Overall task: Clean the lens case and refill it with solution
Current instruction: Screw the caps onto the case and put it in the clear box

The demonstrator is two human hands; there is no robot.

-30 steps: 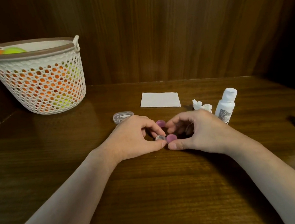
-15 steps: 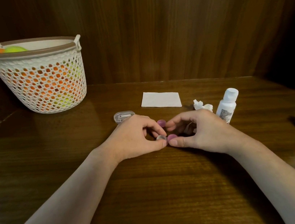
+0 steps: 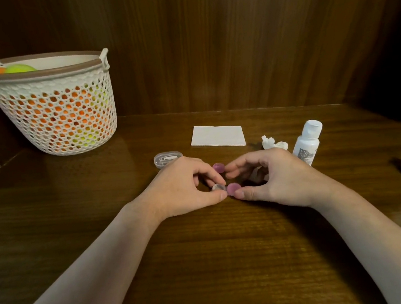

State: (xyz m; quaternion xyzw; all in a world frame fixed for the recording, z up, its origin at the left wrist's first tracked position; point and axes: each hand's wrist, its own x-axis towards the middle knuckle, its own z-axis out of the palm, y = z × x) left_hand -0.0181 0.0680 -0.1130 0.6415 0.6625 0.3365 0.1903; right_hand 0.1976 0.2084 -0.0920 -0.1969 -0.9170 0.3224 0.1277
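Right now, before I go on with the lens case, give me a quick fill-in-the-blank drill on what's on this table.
1. The white bottle stands with its cap ____.
2. The mesh basket sits at the table's far ____ corner.
3. The crumpled tissue lies between the bottle and the folded ____.
4. Both hands, left and right, pinch the lens case, whose caps are ____.

Missing: on; left; napkin; purple

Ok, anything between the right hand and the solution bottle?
Nothing visible blocks it. The solution bottle stands upright just behind the right hand; the crumpled tissue lies left of the bottle, off that path.
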